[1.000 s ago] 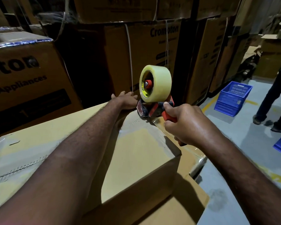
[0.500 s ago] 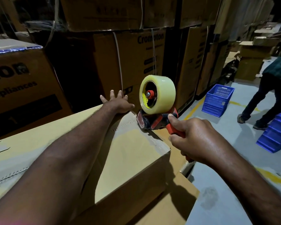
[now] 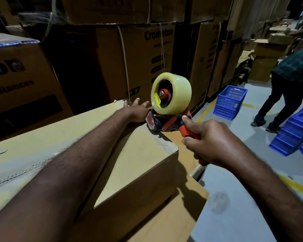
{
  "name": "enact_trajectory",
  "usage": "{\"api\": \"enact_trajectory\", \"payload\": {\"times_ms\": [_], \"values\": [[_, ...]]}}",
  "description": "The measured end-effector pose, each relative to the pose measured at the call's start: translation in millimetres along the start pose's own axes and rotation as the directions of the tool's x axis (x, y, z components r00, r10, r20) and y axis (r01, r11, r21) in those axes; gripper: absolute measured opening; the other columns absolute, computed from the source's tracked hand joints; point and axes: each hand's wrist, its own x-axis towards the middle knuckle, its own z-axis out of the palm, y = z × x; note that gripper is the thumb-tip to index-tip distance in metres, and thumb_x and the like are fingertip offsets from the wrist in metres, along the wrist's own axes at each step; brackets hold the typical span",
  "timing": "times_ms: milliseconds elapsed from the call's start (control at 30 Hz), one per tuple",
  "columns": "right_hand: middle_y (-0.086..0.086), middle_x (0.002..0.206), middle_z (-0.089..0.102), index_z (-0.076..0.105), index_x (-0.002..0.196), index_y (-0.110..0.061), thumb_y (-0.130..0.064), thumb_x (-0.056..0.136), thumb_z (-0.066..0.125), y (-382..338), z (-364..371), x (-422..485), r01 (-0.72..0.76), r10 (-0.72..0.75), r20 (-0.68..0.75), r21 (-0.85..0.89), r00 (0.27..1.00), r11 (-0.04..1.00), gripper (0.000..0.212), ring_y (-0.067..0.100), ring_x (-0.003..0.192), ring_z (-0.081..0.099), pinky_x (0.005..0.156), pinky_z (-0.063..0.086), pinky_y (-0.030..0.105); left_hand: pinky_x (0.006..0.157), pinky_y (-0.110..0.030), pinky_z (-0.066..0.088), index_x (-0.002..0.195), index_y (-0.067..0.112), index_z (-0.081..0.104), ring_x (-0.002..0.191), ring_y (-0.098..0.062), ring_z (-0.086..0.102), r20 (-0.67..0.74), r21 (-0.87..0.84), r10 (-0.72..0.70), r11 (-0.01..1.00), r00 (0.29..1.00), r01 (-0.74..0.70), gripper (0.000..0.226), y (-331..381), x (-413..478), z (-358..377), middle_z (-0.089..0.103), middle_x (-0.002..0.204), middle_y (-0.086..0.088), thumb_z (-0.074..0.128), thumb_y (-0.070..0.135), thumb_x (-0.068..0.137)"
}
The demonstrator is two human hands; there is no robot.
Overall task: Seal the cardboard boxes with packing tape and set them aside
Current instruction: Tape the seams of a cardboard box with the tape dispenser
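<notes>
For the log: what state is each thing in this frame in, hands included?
Plain tan cardboard box: flaps closed, glossy tape on top.
Red-and-black tape dispenser: front end on the box, clear roll nearly full.
Left hand: fingers spread, pressing the box's far end.
Right hand: wrapped round the dispenser's orange grip.
Blue plastic crate: upright on the floor.
Stacked blue crates: nested, tilted.

The tape roll [image 3: 177,95] was pale translucent yellow, the tape dispenser [image 3: 166,124] orange-red and black, the near cardboard box [image 3: 138,154] plain tan, the far stacked cartons [image 3: 143,55] brown with black lettering, the right plastic crate [image 3: 230,102] blue, and the floor [image 3: 234,215] grey with yellow lines.
</notes>
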Motion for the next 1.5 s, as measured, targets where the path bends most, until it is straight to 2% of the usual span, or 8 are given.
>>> {"api": "enact_trajectory", "payload": {"times_ms": [100,633,733,833,967,1167,1300,1500], "values": [[0.002,0.106,0.060,0.038,0.146,-0.043,-0.026,0.093,0.065,6,-4,-11,-0.010,0.010,0.002,0.028,1.000,1.000,0.062,0.016,0.066,0.068,0.058,0.061,0.035,0.112,-0.074,-0.010,0.160,0.042,0.014,0.154,-0.035,-0.016,0.022,0.047,-0.004,0.999,1.000,0.003,0.054,-3,2,-2,-0.008,0.170,0.004,0.027,0.039,0.107],[-0.009,0.068,0.062,0.047,0.135,-0.050,-0.022,0.087,0.071,28,-8,-48,-0.061,0.071,-0.034,0.222,0.997,0.973,0.060,0.022,0.052,0.065,0.052,0.058,0.038,0.116,-0.073,-0.006,0.161,0.030,0.008,0.152,-0.038,-0.020,0.070,0.039,-0.077,0.996,0.995,0.074,0.067,-5,1,-8,-0.011,0.170,0.001,0.042,0.036,0.104],[-0.013,0.072,0.055,0.047,0.137,-0.047,-0.021,0.088,0.070,30,-5,-50,-0.050,0.064,-0.051,0.238,0.997,0.970,0.061,0.022,0.050,0.062,0.049,0.053,0.031,0.113,-0.075,-0.009,0.161,0.027,0.013,0.152,-0.038,-0.020,-0.057,0.014,-0.151,0.988,0.987,0.152,0.071,16,-13,-8,-0.007,0.170,-0.003,0.049,0.018,0.100],[-0.011,0.076,0.060,0.044,0.138,-0.048,-0.022,0.089,0.069,30,-5,-56,-0.060,0.073,-0.052,0.220,0.996,0.974,0.061,0.027,0.054,0.066,0.050,0.056,0.034,0.118,-0.070,-0.006,0.160,0.025,0.025,0.154,-0.035,-0.011,-0.238,0.020,0.015,1.000,0.971,-0.011,0.066,45,-42,-15,0.006,0.170,-0.006,0.055,0.033,0.101],[-0.007,0.085,0.065,0.043,0.139,-0.050,-0.026,0.089,0.069,29,-3,-57,-0.057,0.070,-0.065,0.177,0.995,0.983,0.061,0.023,0.057,0.068,0.055,0.059,0.039,0.125,-0.053,0.006,0.154,0.023,0.039,0.154,-0.028,0.015,-0.074,-0.105,0.251,0.960,0.965,-0.258,0.048,60,-69,-8,0.038,0.160,-0.006,0.047,0.026,0.107],[0.001,0.088,0.067,0.044,0.141,-0.046,-0.025,0.090,0.067,32,-3,-56,-0.029,0.040,-0.054,0.192,0.998,0.981,0.061,0.024,0.056,0.068,0.054,0.060,0.038,0.124,-0.053,-0.006,0.160,0.027,0.022,0.156,-0.021,-0.003,0.071,0.086,0.183,0.978,0.981,-0.189,0.056,56,-63,-2,0.017,0.168,-0.004,0.033,0.044,0.108],[-0.007,0.089,0.062,0.040,0.145,-0.043,-0.030,0.092,0.064,39,-12,-61,0.033,-0.028,-0.053,0.094,0.998,0.995,0.059,0.010,0.066,0.062,0.050,0.050,0.018,0.123,-0.052,-0.009,0.161,0.029,0.020,0.156,-0.020,-0.008,0.105,0.081,0.125,0.988,0.987,-0.134,0.059,61,-57,1,0.013,0.169,-0.004,0.038,0.043,0.107],[-0.005,0.072,0.065,0.047,0.139,-0.050,-0.030,0.088,0.064,68,-21,-84,0.015,-0.006,-0.053,0.166,0.999,0.986,0.056,0.011,0.059,0.063,0.063,0.059,0.038,0.123,-0.053,-0.007,0.159,0.032,0.027,0.156,-0.021,-0.005,0.125,0.077,0.057,0.995,0.990,-0.067,0.049,74,-48,2,0.011,0.169,0.008,0.030,0.034,0.110]]}}
